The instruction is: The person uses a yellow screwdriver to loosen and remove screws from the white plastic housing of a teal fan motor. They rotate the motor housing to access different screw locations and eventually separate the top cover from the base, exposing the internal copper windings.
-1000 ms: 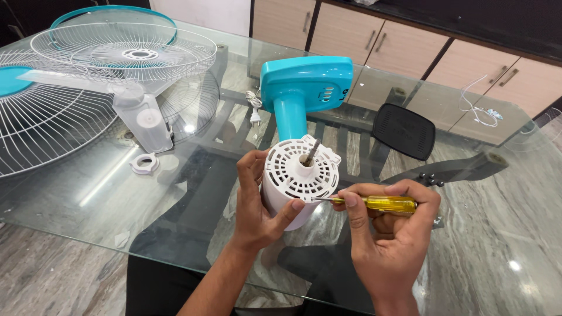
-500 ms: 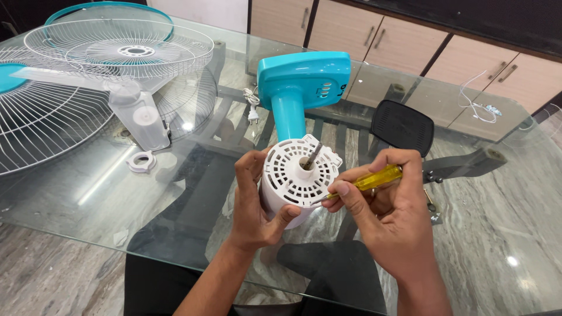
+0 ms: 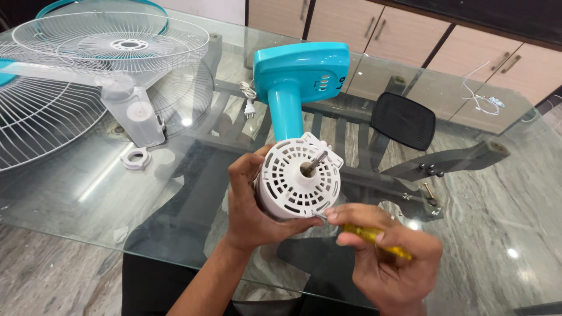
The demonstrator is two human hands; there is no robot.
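White round plastic fan motor housing (image 3: 298, 182) sat tilted above the near edge of the glass table (image 3: 70, 199), its slotted, perforated face turned up toward the camera. 1 bare metal shaft (image 3: 314, 162) stuck out from the centre of that face. The housing joined a smooth turquoise plastic fan neck and base (image 3: 295, 76), which ran away from it across the tabletop.

The left hand (image 3: 249, 205) wrapped around the housing's left and lower side, fingers curled against the casing and gripping it. The right hand (image 3: 386, 263) was clenched around a yellow translucent-handled screwdriver (image 3: 374, 239), whose thin metal tip reached the housing's lower right rim.

On the table's far left lay 2 white wire fan grilles (image 3: 111, 47), rounded and open-meshed, beside a pale translucent plastic fan blade (image 3: 132, 111) and a small white plastic ring nut (image 3: 136, 158). A white power plug (image 3: 250, 110) rested near the base. A few small dark screws (image 3: 430, 171) lay on the glass to the right. Below the transparent top showed a black mesh chair seat (image 3: 404, 120) and marbled stone floor (image 3: 515, 193).
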